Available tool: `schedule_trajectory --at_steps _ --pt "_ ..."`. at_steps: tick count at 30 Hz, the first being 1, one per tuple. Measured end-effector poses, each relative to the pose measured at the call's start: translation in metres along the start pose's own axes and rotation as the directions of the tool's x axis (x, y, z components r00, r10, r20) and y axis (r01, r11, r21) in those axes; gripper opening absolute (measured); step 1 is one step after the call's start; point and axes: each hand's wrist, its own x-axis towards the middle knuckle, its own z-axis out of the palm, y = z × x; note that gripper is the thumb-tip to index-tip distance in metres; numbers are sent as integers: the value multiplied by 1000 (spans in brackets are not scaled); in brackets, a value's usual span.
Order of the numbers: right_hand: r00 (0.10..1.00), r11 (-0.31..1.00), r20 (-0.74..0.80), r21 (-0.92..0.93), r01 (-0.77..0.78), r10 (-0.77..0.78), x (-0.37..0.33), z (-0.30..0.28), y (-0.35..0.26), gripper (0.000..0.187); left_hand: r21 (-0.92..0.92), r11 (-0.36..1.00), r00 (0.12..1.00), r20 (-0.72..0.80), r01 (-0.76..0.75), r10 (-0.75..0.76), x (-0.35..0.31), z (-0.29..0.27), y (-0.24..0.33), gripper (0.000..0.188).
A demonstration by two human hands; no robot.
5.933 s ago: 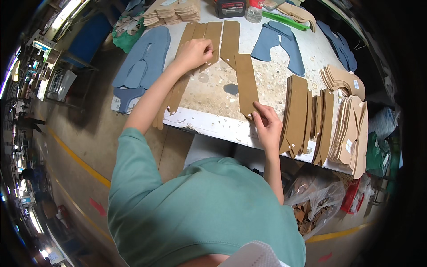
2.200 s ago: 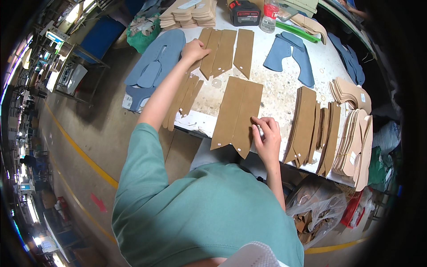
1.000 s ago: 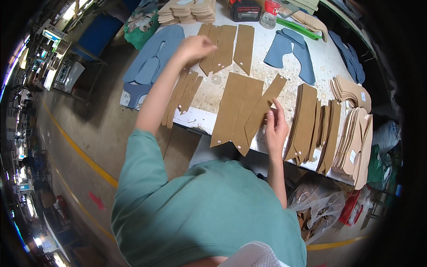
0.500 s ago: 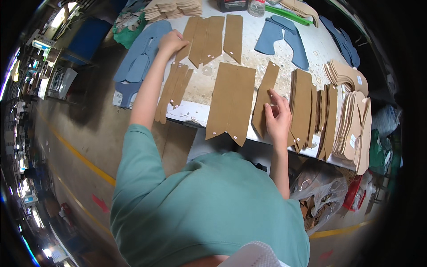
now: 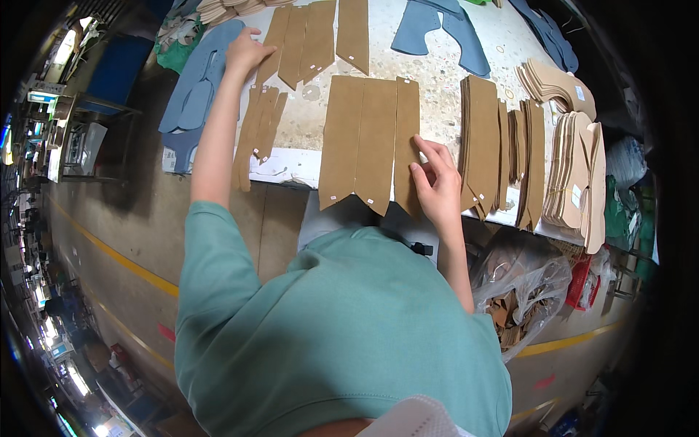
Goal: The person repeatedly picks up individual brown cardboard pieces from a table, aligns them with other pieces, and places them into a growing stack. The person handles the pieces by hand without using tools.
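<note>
Strips (image 5: 376, 138) are brown, curved panels (image 5: 470, 45) blue, the tabletop (image 5: 440, 95) mottled white, the shirt (image 5: 349, 313) green.

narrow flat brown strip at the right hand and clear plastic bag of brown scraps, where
Narrow flat brown strip (image 5: 406, 135): head view, middle of its face.
Clear plastic bag (image 5: 551, 280): head view, its right wall.

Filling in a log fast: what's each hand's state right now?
Left hand: open, seemingly empty, beside the upper brown pieces.
Right hand: open, touching a narrow brown strip.
</note>
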Motion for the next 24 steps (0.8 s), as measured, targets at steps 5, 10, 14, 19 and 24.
schedule_trajectory --at_steps 5,10,14,19,24 --pt "1000 996 -19 -87 2 -4 -5 5 -7 42 -402 916 988 147 9 55 10 2 -10 40" --pt "989 975 -111 -208 75 -100 -10 -4 -15 35 -799 596 966 212 83 149 17 -20 -6 26" --pt "968 986 -198 -91 137 -153 -23 -15 -22 29 -949 295 957 183 111 226 9 -56 25 35" --pt "975 994 -212 67 83 -67 -24 -25 -21 28 -973 208 928 167 101 334 -22 -73 104 32" --pt "978 940 -193 340 -11 81 -23 -27 -18 34 -986 120 880 161 120 447 -98 -55 165 34"
